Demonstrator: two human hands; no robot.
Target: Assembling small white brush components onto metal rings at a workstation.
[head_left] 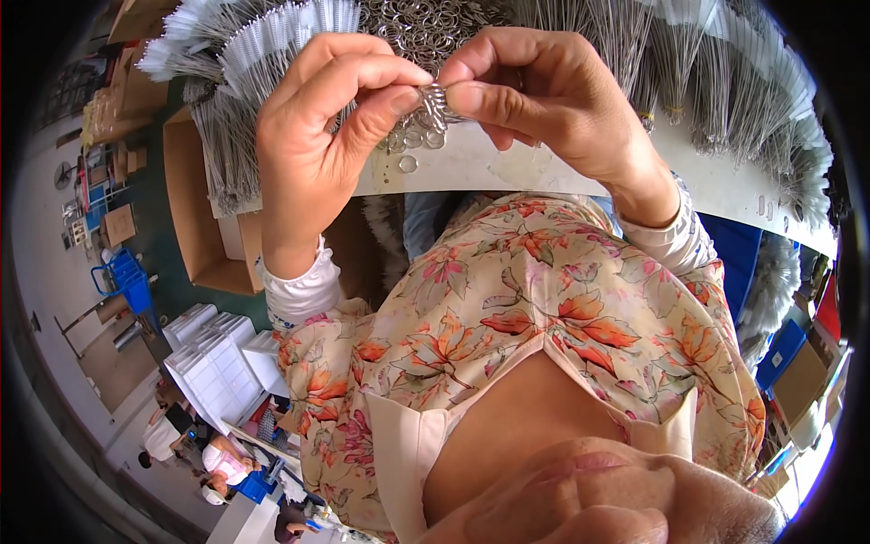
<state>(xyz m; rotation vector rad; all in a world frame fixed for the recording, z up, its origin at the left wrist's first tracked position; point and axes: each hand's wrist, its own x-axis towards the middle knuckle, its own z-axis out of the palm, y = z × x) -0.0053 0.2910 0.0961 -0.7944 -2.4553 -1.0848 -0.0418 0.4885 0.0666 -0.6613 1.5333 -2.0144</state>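
Between my two hands, above the near edge of the table, is a small cluster of shiny metal split rings (433,102). My left hand (313,136) pinches its left side with thumb and forefinger. On the other side, the thumb and forefinger of my right hand (566,104) are closed on the cluster too. Exactly how many rings each hand grips is hidden by the fingertips. Behind the hands lies a heap of loose metal rings (421,27). A few rings have spread toward me, and a single ring (408,164) rests nearest the table edge.
Bundles of thin wire brushes with pale bristles (290,34) stand left of the heap; more wire brushes (725,91) line the right of the white table (580,170). An open cardboard box (188,218) is at left, beyond it white plastic crates (217,367). Other people work farther off.
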